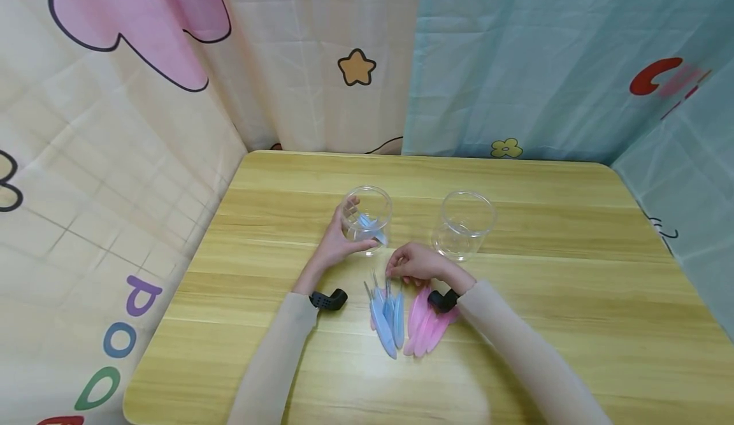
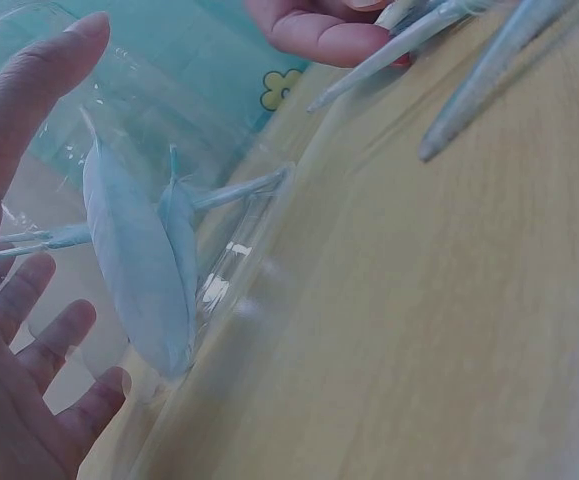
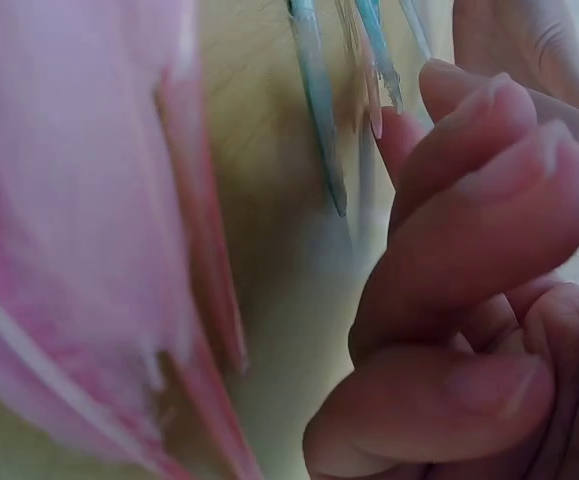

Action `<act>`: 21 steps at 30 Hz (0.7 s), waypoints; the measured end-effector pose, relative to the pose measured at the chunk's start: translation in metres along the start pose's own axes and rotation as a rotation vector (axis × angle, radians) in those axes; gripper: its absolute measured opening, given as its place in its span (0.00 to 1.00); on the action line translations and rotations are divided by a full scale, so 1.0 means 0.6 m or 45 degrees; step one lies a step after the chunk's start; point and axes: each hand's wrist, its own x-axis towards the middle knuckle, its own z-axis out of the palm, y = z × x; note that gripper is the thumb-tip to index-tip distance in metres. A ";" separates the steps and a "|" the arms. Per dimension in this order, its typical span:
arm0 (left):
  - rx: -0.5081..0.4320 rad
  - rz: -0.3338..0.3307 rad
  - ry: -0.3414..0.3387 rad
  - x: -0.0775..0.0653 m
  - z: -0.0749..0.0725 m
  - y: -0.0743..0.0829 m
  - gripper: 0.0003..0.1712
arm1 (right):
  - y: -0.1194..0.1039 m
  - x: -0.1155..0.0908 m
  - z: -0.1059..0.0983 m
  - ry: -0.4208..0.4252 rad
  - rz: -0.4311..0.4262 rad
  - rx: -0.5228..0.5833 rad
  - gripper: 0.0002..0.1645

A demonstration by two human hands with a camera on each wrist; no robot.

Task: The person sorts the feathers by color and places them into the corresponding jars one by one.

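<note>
My left hand (image 1: 338, 241) holds a clear plastic jar (image 1: 385, 211), its thumb on the near side and its fingers round the far side. Inside that jar lie several blue feathers (image 2: 134, 250), leaning against the wall. Just right of the jar, my right hand (image 1: 417, 263) pinches the quill end of a blue feather (image 1: 388, 307) with thumb and index finger. That feather is among several blue ones on the table, quills pointing away from me. Several pink feathers (image 1: 421, 336) lie beside them, partly under my right wrist; they loom close in the right wrist view (image 3: 79, 220).
A second clear jar (image 1: 466, 224) stands to the right, beyond my right hand, with nothing visible in it. The wooden table (image 1: 229, 272) has rounded corners. Printed curtains (image 1: 321, 30) hang behind it and at both sides.
</note>
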 end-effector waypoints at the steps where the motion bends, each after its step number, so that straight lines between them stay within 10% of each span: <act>1: 0.002 -0.001 0.001 0.000 0.000 0.000 0.61 | 0.000 0.000 0.000 -0.004 0.000 0.002 0.05; 21: -0.015 0.016 -0.009 0.002 0.000 -0.003 0.63 | -0.011 -0.031 -0.047 -0.119 -0.058 0.191 0.09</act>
